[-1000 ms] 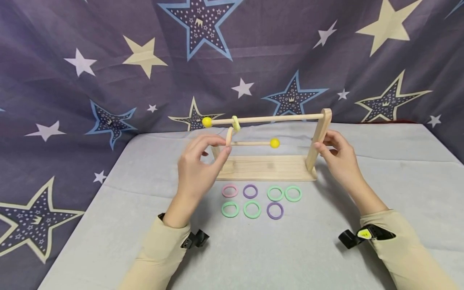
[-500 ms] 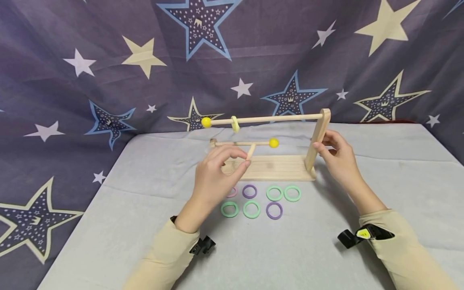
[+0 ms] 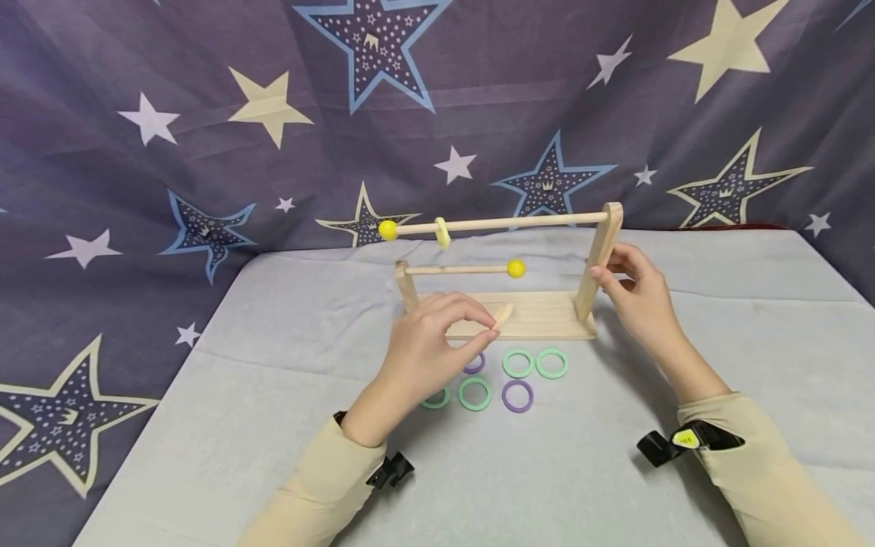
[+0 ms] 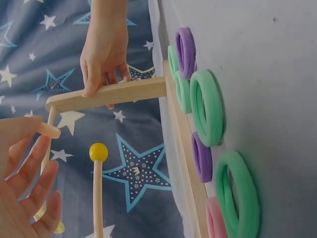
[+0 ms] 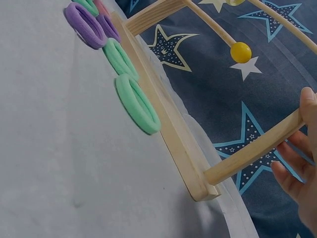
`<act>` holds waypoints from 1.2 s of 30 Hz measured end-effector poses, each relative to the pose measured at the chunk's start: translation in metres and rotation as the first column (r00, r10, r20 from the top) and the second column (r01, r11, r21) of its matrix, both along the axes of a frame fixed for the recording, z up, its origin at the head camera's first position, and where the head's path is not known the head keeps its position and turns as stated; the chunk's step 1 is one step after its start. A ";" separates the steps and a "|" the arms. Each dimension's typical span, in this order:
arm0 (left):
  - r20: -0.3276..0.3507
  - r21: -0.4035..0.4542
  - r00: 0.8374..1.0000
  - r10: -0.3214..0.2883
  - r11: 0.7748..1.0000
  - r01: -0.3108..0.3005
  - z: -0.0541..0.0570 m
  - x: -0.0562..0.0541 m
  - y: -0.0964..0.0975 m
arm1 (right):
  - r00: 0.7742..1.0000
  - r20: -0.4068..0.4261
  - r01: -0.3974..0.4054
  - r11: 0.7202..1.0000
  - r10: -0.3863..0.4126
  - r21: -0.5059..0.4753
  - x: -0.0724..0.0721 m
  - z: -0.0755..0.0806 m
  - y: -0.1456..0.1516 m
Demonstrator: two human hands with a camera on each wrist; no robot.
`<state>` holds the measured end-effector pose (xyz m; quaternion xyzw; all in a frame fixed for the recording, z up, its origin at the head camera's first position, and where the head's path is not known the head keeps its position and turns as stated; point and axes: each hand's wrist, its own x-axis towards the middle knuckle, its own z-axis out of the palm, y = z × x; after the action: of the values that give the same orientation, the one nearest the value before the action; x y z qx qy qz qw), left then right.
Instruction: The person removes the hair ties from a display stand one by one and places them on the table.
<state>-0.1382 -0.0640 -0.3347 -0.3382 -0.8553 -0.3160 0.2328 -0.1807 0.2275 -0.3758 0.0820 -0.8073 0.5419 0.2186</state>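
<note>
My left hand [image 3: 431, 334] pinches a pale peach hair tie [image 3: 503, 314] between thumb and fingertips, in front of the wooden stand's base [image 3: 547, 323]. In the left wrist view the hair tie [image 4: 49, 130] shows edge-on. My right hand [image 3: 636, 292] holds the stand's right upright [image 3: 600, 262], thumb on the near side and fingers behind. A yellow-green hair tie [image 3: 443, 233] hangs on the upper rod [image 3: 526, 222], near its yellow ball end [image 3: 387, 230]. The shorter lower rod [image 3: 458, 270] runs from the left upright to another yellow ball [image 3: 516, 268]; no hair tie is on it.
Green hair ties [image 3: 475, 394] and purple hair ties [image 3: 518, 396] lie in two rows before the stand. A pink one [image 4: 215, 218] shows in the left wrist view; my left hand hides it from the head view. A star-patterned cloth [image 3: 273, 167] hangs behind the grey-covered table [image 3: 547, 486].
My left hand has moved right and down with the peach hair tie, from the lower rod's left part to in front of the base. The right hand stays on the upright.
</note>
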 end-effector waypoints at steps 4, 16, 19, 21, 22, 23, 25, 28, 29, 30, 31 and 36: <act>0.016 -0.038 1.000 -0.012 0.999 0.012 -0.002 0.001 0.002 | 1.000 -0.001 0.000 1.000 0.000 -0.001 0.000 0.000 0.000; 0.025 -0.081 0.995 -0.092 0.992 0.094 -0.004 0.001 0.007 | 1.000 0.006 -0.004 1.000 0.003 0.003 -0.001 -0.001 -0.002; 0.035 -0.105 0.995 -0.098 0.989 0.102 -0.004 0.002 0.010 | 1.000 0.008 0.001 1.000 -0.001 0.009 -0.001 -0.001 0.000; 0.040 -0.125 0.994 -0.100 0.987 0.104 -0.004 0.002 0.012 | 1.000 0.005 0.007 1.000 -0.007 0.009 -0.001 -0.001 0.000; 0.043 -0.133 0.994 -0.101 0.985 0.106 -0.005 0.002 0.013 | 1.000 0.003 0.009 1.000 -0.009 0.009 -0.002 -0.001 0.001; 0.047 -0.141 0.994 -0.102 0.984 0.107 -0.005 0.002 0.014 | 1.000 0.001 0.009 1.000 -0.009 0.007 -0.002 -0.001 0.002; 0.057 -0.165 0.994 -0.098 0.981 0.106 -0.006 0.002 0.016 | 1.000 -0.001 0.007 1.000 -0.007 0.003 -0.003 -0.001 0.002; 0.074 -0.207 0.993 -0.092 0.973 0.105 -0.008 0.002 0.020 | 1.000 -0.001 -0.003 1.000 0.003 -0.004 -0.003 -0.001 0.003; 0.078 -0.223 0.993 -0.090 0.969 0.106 -0.009 0.002 0.021 | 1.000 -0.001 -0.004 1.000 0.004 -0.006 -0.003 -0.002 0.003; 0.081 -0.241 0.993 -0.090 0.965 0.107 -0.010 0.003 0.022 | 1.000 -0.002 -0.004 1.000 0.004 -0.006 -0.003 -0.002 0.003; 0.083 -0.258 0.992 -0.090 0.960 0.109 -0.010 0.003 0.024 | 1.000 -0.001 -0.005 1.000 0.005 -0.008 -0.003 -0.002 0.003; 0.086 -0.350 0.992 -0.095 0.929 0.120 -0.010 0.004 0.028 | 1.000 0.007 -0.008 1.000 0.008 -0.006 -0.003 -0.002 0.002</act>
<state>-0.1337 -0.0356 -0.3449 -0.4100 -0.8858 -0.1802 0.1213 -0.1834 0.2299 -0.3778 0.0827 -0.8062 0.5453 0.2140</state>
